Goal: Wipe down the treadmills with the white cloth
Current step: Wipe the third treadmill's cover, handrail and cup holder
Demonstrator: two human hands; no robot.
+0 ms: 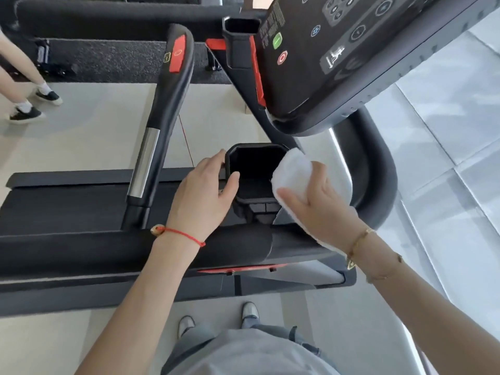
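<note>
The treadmill's black cup holder sits at the middle of the head view, below the tilted console. My left hand grips the holder's left rim, thumb hooked inside the pocket. My right hand holds the folded white cloth and presses it against the holder's right rim. The cloth's tail hangs down under my right wrist.
A black handrail with a red stop pad and a chrome section runs up left of the holder. The treadmill deck stretches left. Another person's legs and shoes are at the far left. A second cup holder sits higher up.
</note>
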